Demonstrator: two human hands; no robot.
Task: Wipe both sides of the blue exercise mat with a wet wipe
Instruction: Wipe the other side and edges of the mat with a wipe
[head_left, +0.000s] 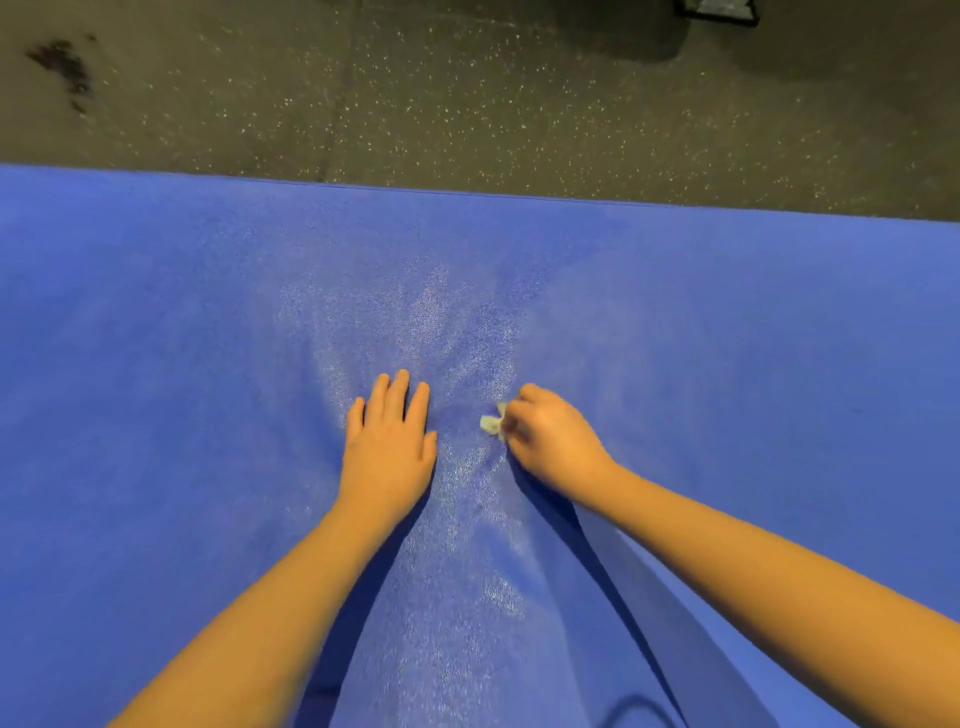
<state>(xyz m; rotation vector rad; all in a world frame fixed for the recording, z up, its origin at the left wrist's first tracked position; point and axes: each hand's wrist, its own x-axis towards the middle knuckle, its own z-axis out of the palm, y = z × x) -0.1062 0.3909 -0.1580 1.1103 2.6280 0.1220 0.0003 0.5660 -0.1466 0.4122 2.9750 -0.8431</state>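
The blue exercise mat (208, 338) lies flat on a dark speckled floor (467, 93) and fills most of the view, its long axis running left to right across the person, its far edge straight along the floor. Both arms reach forward over it from the near side.

The left hand (387, 441) rests palm down on the mat with its fingers (395, 395) straight and close together, holding nothing; it looks to be bracing the mat. Just beside it, with a narrow strip of mat between them, the right hand (550, 441) has its fingers curled around a small crumpled wet wipe (492, 423). Only a pale scrap of the wipe shows at the fingertips, pressed down on the mat surface.

A paler, glistening patch fans out from the hands toward the far edge and back toward the person, probably dampness from wiping. The stretches of mat well to the left and to the right look even in tone, so I judge them not yet wiped, though that is hard to be sure of.

The wipe sits at the middle of the mat's length, so the unwiped surface lies along the long axis on both sides. The right hand has the wipe and is nearer the right stretch. The underside is hidden and appears still to be done.
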